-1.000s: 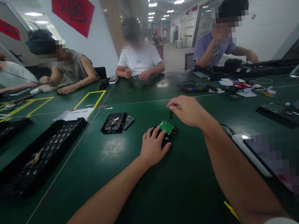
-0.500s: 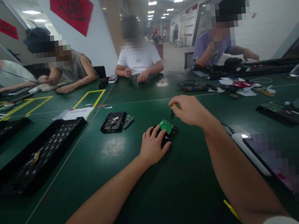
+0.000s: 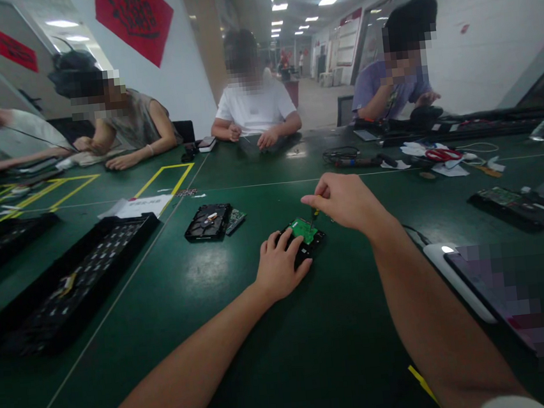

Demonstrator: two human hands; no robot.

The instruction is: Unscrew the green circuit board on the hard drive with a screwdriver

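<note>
A black hard drive with a green circuit board [image 3: 302, 229] lies on the green table in front of me. My left hand [image 3: 281, 261] holds its left side, with the fingers over the board's edge and the thumb along the near side. Above the board, my right hand [image 3: 344, 202] is closed on a small screwdriver with a yellow-and-dark handle [image 3: 315, 213]. The screwdriver stands roughly upright with its shaft down at the board; whether the tip sits in a screw is too small to tell.
Left of the drive lie another black drive [image 3: 208, 223] and a loose circuit board [image 3: 236, 220]. A long black tray [image 3: 82, 280] is farther left. A phone [image 3: 490, 298] rests by my right forearm, with another drive [image 3: 513, 206] beyond. Several people sit opposite; cables [image 3: 344, 154] lie between us.
My right hand's fingers have shifted slightly left on top of the screwdriver handle. The left hand and the drive stay put. A person at the right has drawn one hand inward.
</note>
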